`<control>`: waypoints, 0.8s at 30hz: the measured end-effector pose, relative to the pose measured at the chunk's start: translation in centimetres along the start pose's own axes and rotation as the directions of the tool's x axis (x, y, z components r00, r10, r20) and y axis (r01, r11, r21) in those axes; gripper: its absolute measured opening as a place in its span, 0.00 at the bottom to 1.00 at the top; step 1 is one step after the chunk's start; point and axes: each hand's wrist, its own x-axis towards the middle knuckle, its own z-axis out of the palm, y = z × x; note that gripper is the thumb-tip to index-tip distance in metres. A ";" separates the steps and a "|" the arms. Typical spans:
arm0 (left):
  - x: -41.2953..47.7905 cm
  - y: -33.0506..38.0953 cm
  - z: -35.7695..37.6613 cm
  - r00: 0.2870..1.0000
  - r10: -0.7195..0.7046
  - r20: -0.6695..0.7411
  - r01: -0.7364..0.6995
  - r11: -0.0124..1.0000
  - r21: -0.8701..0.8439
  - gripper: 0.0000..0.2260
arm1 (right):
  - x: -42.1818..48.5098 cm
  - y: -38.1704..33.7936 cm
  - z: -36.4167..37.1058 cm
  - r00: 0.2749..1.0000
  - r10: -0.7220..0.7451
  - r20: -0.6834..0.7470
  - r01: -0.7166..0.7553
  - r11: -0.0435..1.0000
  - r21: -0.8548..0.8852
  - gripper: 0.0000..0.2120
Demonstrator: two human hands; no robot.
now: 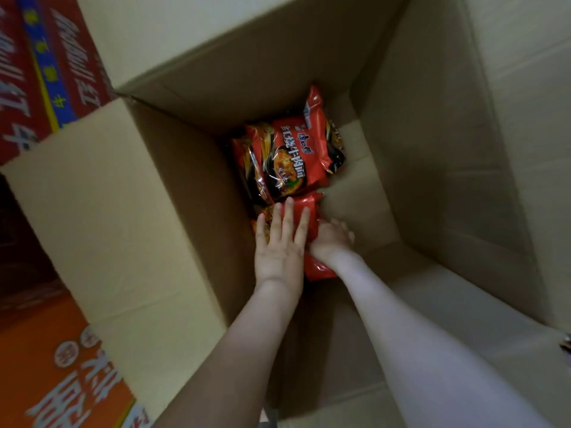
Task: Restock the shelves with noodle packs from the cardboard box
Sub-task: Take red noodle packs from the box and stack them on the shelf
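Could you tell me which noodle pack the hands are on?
The pack nearest the person: left hand lies flat on it, right hand at its edge. The label-up pack beyond is untouched.

- On the top noodle pack you can read the white Chinese characters 红烧牛肉面, with the brand logo 康师傅 beside them.
- The red carton at your upper left bears large white Chinese characters, cropped and not surely readable.
- The orange carton at your lower left bears big white characters, too blurred to read.

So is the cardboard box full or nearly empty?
Nearly empty: only a few noodle packs lie at the bottom of the cardboard box, with bare floor beside them.
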 end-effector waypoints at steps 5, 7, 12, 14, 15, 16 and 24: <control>0.0 -1.2 -2.7 0.986 0.159 -0.044 -0.150 0.974 0.170 0.39 | -3.6 -1.0 -0.9 0.984 -0.174 0.024 0.170 0.978 0.124 0.34; -0.8 -1.8 -3.9 0.963 0.269 -0.036 -0.248 0.925 0.288 0.35 | -6.2 -1.2 -1.5 0.970 -0.238 -0.059 0.239 0.971 0.026 0.36; -5.2 -2.7 -8.9 0.916 0.385 -0.115 -0.332 0.886 0.325 0.24 | -14.2 -0.7 -5.3 0.900 -0.379 -0.216 0.332 0.916 -0.227 0.29; -8.2 -2.6 -12.2 0.905 0.406 -0.124 -0.363 0.892 0.271 0.18 | -18.2 -0.3 -7.8 0.866 -0.417 -0.274 0.343 0.896 -0.282 0.24; -10.0 -2.3 -14.1 0.902 0.415 -0.123 -0.374 0.890 0.259 0.17 | -20.5 -0.2 -9.2 0.849 -0.431 -0.307 0.349 0.892 -0.287 0.22; -12.0 -2.0 -16.0 0.892 0.428 -0.144 -0.386 0.888 0.250 0.16 | -22.9 -0.1 -10.6 0.839 -0.427 -0.337 0.344 0.897 -0.280 0.20; -28.5 1.1 -29.0 0.631 0.591 -0.502 -0.472 0.807 0.356 0.09 | -44.2 0.5 -20.5 0.646 -0.436 -0.626 0.286 0.899 -0.331 0.22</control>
